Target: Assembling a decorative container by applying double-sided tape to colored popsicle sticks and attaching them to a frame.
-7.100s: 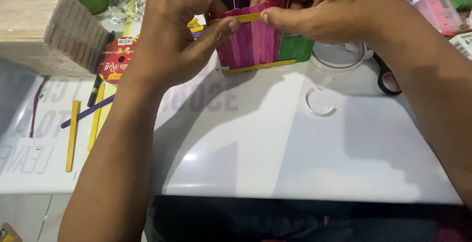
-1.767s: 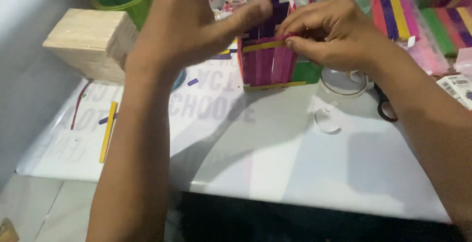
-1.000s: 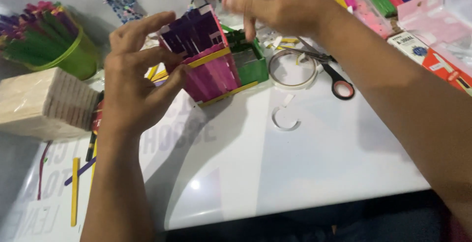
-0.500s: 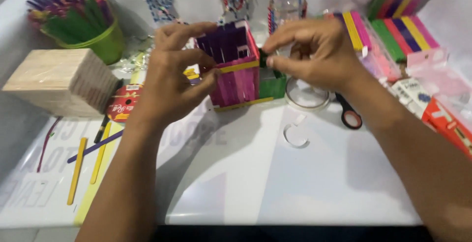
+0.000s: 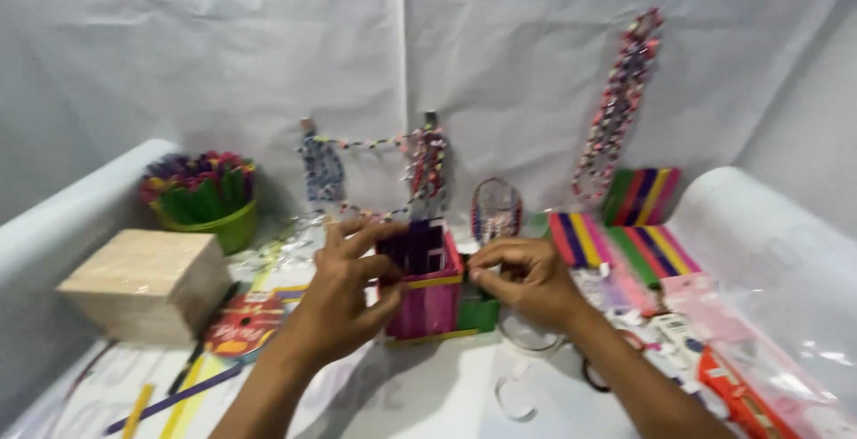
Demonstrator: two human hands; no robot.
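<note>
Being steadied between both hands, a small open-topped box of pink and purple craft sticks (image 5: pixel 427 289) is standing on the white counter (image 5: pixel 428 403), in the middle of the view. The left hand (image 5: pixel 344 292) is wrapped against its left wall, thumb at the front and fingers curled over the rim, so that grip is closed on the box. The right hand (image 5: pixel 527 280) is pressed to the right upper edge with fingertips pinched together; whether a loose stick is being pinched there cannot be told through the blur.

By the look of it, the box is being judged light and stiff but fragile at its joints, so it is best taken by two opposite walls low down, not by the thin yellow trim strip.

A green block (image 5: pixel 479 314) is touching the box's right side. A clear tape ring (image 5: pixel 528 339) is lying just beside it. Farther left, a pale wooden block (image 5: pixel 143 283) and a green cup of coloured sticks (image 5: pixel 201 198) are being kept well apart; striped stick panels (image 5: pixel 625 247) are lying to the right.
</note>
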